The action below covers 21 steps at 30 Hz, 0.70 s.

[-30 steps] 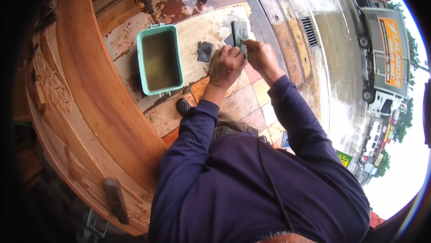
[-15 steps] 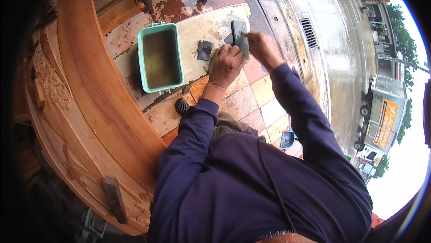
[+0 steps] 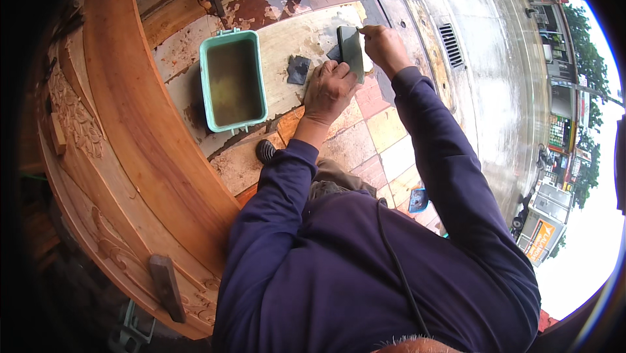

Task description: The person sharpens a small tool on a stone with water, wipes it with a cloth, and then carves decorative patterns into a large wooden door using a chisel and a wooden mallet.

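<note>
A flat grey-green sharpening stone [image 3: 351, 52] with a dark side lies on a pale worn board [image 3: 274, 43]. My left hand [image 3: 330, 92] is closed on the stone's near end, fingers curled over it. At the far end, my right hand [image 3: 383, 46] is closed in a pinch against the stone's top edge. What it pinches is small and dark, too small to name. A dark square of what looks like sandpaper [image 3: 298, 69] lies left of the stone. Another dark piece [image 3: 334, 54] shows partly beside the stone.
A green plastic tub [image 3: 262, 86] of murky water stands to the left. Further left is a large curved wooden piece [image 3: 140, 99] with carving and a wooden block [image 3: 167, 288] on it. A blue dustpan-like thing [image 3: 418, 200] lies on the tiles. Wet road and a truck [image 3: 544, 219] are at right.
My right hand has moved away from me along the stone, from its middle to its far end. The left hand keeps its grip. The truck on the road has shifted nearer the lower right.
</note>
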Motion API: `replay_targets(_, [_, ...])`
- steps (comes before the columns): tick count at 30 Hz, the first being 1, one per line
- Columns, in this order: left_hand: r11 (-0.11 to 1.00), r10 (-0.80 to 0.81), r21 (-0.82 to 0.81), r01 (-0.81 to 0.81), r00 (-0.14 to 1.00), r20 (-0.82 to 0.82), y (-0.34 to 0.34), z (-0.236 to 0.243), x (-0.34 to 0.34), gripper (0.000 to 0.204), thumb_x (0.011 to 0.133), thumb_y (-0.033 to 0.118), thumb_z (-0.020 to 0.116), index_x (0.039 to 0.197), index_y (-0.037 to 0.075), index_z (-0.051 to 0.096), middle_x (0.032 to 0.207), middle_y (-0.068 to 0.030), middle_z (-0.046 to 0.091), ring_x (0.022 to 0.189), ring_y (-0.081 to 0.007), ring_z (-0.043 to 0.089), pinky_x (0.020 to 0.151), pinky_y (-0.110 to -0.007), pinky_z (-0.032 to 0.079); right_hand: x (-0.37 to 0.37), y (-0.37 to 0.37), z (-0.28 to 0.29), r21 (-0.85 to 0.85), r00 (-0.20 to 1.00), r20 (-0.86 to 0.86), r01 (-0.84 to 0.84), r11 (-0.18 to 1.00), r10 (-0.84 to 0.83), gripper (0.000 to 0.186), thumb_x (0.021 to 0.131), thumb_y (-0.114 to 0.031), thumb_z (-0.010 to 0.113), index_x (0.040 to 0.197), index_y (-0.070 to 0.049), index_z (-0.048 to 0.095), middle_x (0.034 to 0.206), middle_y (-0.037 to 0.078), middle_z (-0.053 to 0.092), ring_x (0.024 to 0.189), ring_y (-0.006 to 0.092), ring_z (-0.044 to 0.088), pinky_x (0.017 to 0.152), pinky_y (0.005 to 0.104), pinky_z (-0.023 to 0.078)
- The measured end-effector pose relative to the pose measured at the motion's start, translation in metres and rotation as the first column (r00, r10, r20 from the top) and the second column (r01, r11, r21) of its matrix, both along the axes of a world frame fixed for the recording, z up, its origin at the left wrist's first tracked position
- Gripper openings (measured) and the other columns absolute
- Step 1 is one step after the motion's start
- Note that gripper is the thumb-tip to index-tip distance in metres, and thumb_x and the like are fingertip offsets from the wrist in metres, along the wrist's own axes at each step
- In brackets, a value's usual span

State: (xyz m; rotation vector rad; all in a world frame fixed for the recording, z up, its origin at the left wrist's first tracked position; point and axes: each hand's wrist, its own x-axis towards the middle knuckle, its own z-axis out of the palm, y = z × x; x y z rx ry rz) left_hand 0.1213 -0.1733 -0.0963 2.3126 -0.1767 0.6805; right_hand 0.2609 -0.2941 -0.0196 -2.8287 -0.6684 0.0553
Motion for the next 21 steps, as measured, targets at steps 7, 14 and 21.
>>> replay_targets(7, [1.000, 0.024, 0.016, -0.025, 0.999, 0.047, 0.002, 0.002, 0.004, 0.020, 0.082, 0.027, 0.082, 0.087, 0.015, 0.067, 0.096, -0.0016, 0.062, 0.105, -0.0245, 0.061, 0.095, -0.040, 0.050, -0.011, -0.001, -0.001, 0.046, 1.000, 0.004, 0.001, 0.999, -0.001, 0.034, 0.091, -0.009, 0.057, 0.113, -0.009, 0.082, 0.093, 0.030, 0.073, 0.088, 0.0433, 0.075, 0.082, 0.0494, 0.061])
replay_targets(14, [0.997, 0.059, 0.052, -0.061, 0.997, 0.040, 0.011, 0.002, 0.001, 0.025, 0.078, 0.027, 0.088, 0.088, 0.014, 0.068, 0.095, -0.0017, 0.063, 0.103, -0.0245, 0.061, 0.090, -0.039, 0.050, -0.043, 0.003, -0.005, 0.015, 0.997, -0.069, -0.016, 1.000, 0.017, 0.037, 0.091, -0.008, 0.057, 0.117, -0.015, 0.082, 0.094, 0.030, 0.073, 0.089, 0.0457, 0.075, 0.086, 0.0510, 0.061])
replay_targets(21, [0.999, 0.030, 0.024, -0.031, 0.999, 0.039, 0.009, -0.002, 0.003, 0.019, 0.083, 0.028, 0.081, 0.087, 0.015, 0.067, 0.096, -0.0023, 0.061, 0.100, -0.0240, 0.060, 0.092, -0.038, 0.050, -0.042, 0.002, -0.003, -0.020, 0.995, -0.099, -0.027, 0.999, 0.025, 0.036, 0.089, -0.006, 0.057, 0.115, -0.011, 0.082, 0.096, 0.031, 0.074, 0.092, 0.0453, 0.075, 0.087, 0.0507, 0.061])
